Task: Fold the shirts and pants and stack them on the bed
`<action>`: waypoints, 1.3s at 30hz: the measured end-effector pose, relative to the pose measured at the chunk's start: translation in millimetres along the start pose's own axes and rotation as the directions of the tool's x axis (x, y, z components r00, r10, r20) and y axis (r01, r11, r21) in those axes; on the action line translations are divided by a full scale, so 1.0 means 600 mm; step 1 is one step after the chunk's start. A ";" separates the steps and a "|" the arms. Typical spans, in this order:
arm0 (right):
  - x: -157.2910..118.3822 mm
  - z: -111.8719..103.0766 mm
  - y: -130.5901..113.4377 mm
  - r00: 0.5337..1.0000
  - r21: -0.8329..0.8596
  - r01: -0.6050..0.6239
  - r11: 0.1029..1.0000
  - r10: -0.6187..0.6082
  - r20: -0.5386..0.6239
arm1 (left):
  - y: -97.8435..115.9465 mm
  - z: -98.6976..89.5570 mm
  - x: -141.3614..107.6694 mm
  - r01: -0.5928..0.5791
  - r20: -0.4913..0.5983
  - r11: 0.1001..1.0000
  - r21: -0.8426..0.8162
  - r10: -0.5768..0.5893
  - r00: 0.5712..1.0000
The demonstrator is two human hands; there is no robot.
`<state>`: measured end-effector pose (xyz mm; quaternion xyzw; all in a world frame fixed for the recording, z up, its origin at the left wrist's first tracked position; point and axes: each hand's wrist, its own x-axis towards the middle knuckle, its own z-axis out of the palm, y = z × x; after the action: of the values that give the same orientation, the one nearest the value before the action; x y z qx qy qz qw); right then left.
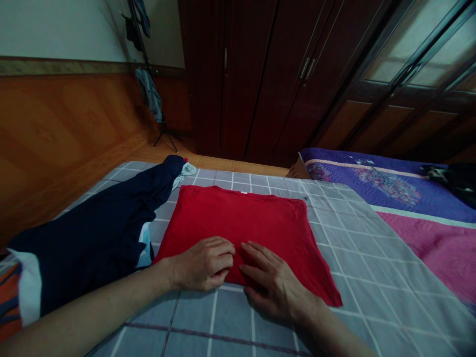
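Red folded T-shirt (pixel 256 223), left hand (pixel 201 263) loosely curled on it, right hand (pixel 273 282) spread open on it

The left hand (pixel 201 263) and right hand (pixel 275 282) are bare and long-fingered, on equally bare forearms (pixel 92 310).

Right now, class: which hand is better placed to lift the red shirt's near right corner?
The right hand, probably: it rests on the shirt close to that corner, while the left hand lies farther away, beyond the right hand.
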<state>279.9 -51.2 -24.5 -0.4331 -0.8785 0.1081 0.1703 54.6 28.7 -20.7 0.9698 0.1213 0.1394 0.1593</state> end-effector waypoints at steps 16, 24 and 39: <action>0.004 0.007 0.014 0.983 0.241 -0.071 0.968 0.110 -0.149 | 0.003 -0.018 -0.002 0.080 0.136 0.962 0.261 -0.118 0.984; 0.000 0.000 0.009 0.996 0.170 -0.030 0.985 0.044 -0.077 | -0.002 -0.028 0.001 0.110 0.168 0.994 -0.005 -0.107 0.980; 0.002 0.036 0.012 0.987 -0.088 -0.148 0.985 0.141 -0.081 | -0.014 0.020 0.001 0.143 0.112 0.983 0.114 -0.156 0.981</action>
<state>275.6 -46.8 -46.3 -0.5069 -0.8419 0.0624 0.1743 57.1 33.5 -34.2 0.9716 0.1911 0.0618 0.1250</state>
